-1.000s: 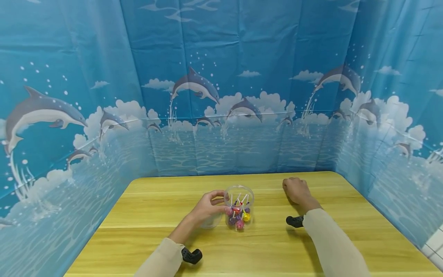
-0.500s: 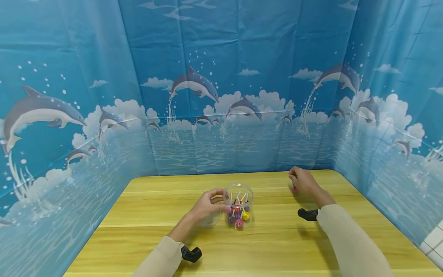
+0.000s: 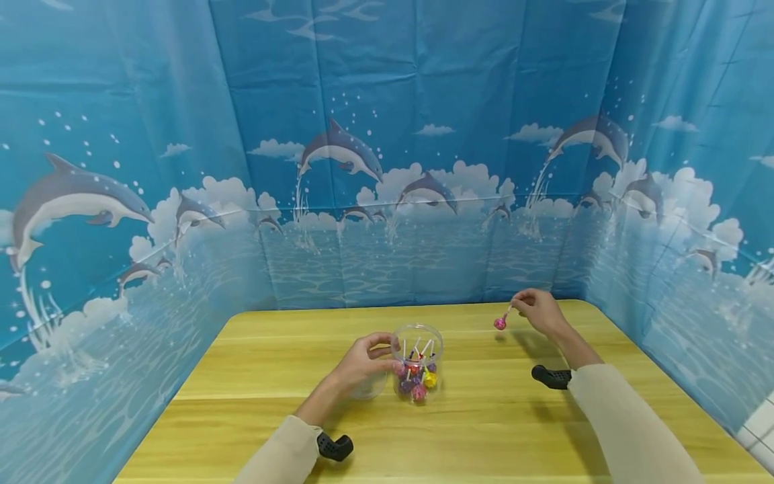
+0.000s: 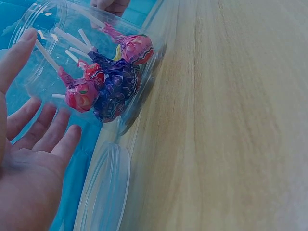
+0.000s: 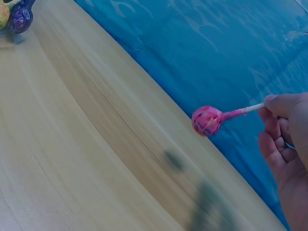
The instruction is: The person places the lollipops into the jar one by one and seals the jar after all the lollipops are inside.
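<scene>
A clear plastic jar (image 3: 439,359) stands upright on the table, holding several wrapped lollipops (image 4: 118,86) in pink, purple, red and yellow, sticks up. My left hand (image 3: 361,363) holds the jar's left side near the rim, thumb and fingertips against the wall. Off to the right, my right hand (image 3: 541,313) pinches the white stick end of a pink lollipop (image 5: 207,120). Its candy head hangs over the table, apart from its shadow. A clear round lid (image 4: 108,187) lies on the table beside the jar, partly under my left hand in the head view.
The yellow wood-grain table (image 3: 266,349) has rounded far corners. Behind and beside it hangs a blue curtain (image 3: 387,255) printed with dolphins. Each wrist wears a black device, such as the right one (image 3: 550,377).
My right hand, low on the table a second ago, has shifted right and risen, lifting the pink lollipop by its stick. The left hand and the jar stay put.
</scene>
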Demonstrator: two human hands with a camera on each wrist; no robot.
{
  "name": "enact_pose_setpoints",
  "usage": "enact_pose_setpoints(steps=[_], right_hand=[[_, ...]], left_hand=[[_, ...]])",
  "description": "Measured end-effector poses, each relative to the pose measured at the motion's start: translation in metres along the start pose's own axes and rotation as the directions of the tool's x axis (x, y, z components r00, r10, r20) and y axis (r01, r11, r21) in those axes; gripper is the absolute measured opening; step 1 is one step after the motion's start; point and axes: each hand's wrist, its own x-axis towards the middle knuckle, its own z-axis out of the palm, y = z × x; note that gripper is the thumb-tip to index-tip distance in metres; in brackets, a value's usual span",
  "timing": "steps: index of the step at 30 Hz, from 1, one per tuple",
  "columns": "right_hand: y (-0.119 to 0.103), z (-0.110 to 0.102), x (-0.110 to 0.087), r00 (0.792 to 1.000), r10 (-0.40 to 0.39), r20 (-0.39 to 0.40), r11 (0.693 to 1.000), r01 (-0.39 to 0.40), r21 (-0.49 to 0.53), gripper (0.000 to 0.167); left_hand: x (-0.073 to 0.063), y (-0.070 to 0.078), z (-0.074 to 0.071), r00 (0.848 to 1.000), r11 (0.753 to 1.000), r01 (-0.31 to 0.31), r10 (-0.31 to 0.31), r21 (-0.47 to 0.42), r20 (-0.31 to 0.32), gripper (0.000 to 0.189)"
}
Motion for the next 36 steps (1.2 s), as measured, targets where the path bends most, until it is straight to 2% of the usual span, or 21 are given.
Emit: enact_pose_setpoints(steps=[4, 7, 10, 15, 21, 25, 36], right_hand=[[0.001, 0.003, -0.002, 0.998, 0.061, -0.023, 0.986, -0.057, 0.154, 0.041], [0.001, 0.007, -0.002, 0.995, 0.086, -0.048, 0.961, -0.070, 0.267, 0.043], [0.001, 0.010, -0.001, 0.993, 0.100, -0.060, 0.938, -0.074, 0.339, 0.046], [-0.006, 0.017, 0.000, 0.992, 0.112, -0.055, 0.914, -0.081, 0.397, 0.047], [-0.025, 0.024, 0.004, 0.993, 0.109, -0.048, 0.893, -0.076, 0.444, 0.045], [-0.040, 0.029, 0.006, 0.995, 0.087, -0.046, 0.885, -0.056, 0.462, 0.045], [-0.070, 0.041, 0.007, 0.999, 0.043, -0.032, 0.838, -0.019, 0.546, 0.042]], left_hand=[[0.000, -0.002, 0.001, 1.000, 1.000, 0.005, -0.005, 0.001, -0.009, 0.058], [0.000, -0.002, 0.001, 1.000, 1.000, 0.002, -0.002, -0.003, -0.014, 0.055], [-0.001, -0.002, 0.002, 1.000, 1.000, 0.008, -0.008, -0.009, -0.012, 0.056], [-0.001, -0.001, 0.002, 1.000, 1.000, 0.012, -0.012, -0.011, -0.014, 0.058], [0.000, -0.001, 0.002, 1.000, 1.000, 0.011, -0.012, -0.016, -0.017, 0.057], [0.000, -0.001, 0.001, 1.000, 1.000, 0.009, -0.009, -0.016, -0.017, 0.054], [0.000, -0.001, -0.001, 1.000, 1.000, 0.001, -0.001, -0.005, -0.009, 0.055]])
